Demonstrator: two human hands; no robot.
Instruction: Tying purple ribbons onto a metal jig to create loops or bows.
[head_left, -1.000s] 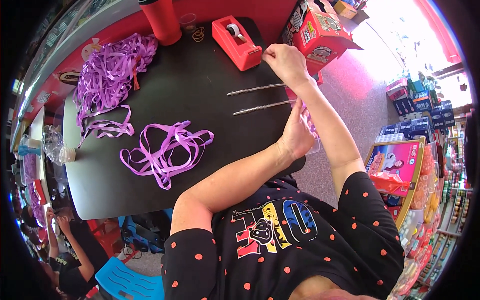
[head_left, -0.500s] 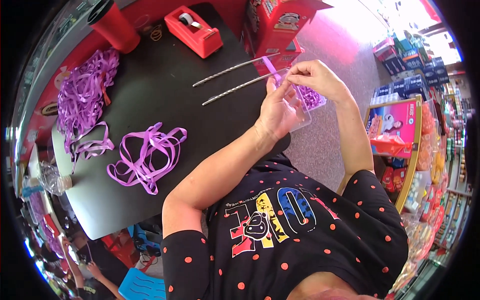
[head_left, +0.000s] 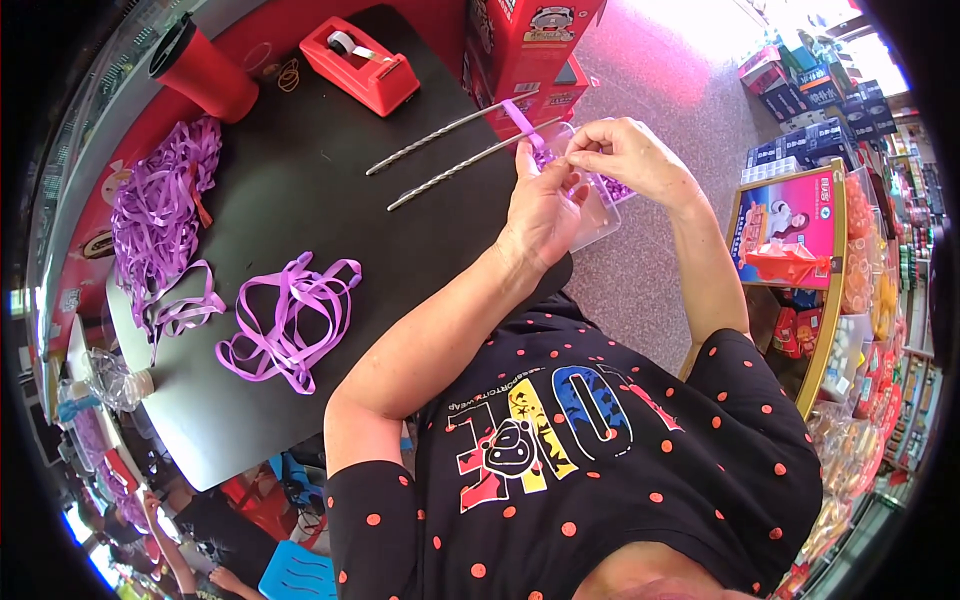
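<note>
Black table [head_left: 330, 200] beside speckled floor [head_left: 645, 270]; red tape dispenser [head_left: 383, 88], red tumbler [head_left: 212, 75], ribbon heap [head_left: 163, 205], loose ribbon bundle [head_left: 288, 340] apart from hands. Clear box [head_left: 598, 232] behind left hand [head_left: 545, 210]. Smooth purple strip [head_left: 521, 120] crosses two twisted rods [head_left: 440, 137], beside left thumb; left grip cannot be told. Right hand [head_left: 640, 160]: fingertips pressed together, anything between unclear.

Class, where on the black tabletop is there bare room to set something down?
The middle of the tabletop, bordered by the purple ribbon heap, loose ribbon loops, tape dispenser and metal rods. Another patch lies in the near-left corner, below the loops. Crowded: the right edge, where the left hand, right hand, rods and clear box cluster.
</note>
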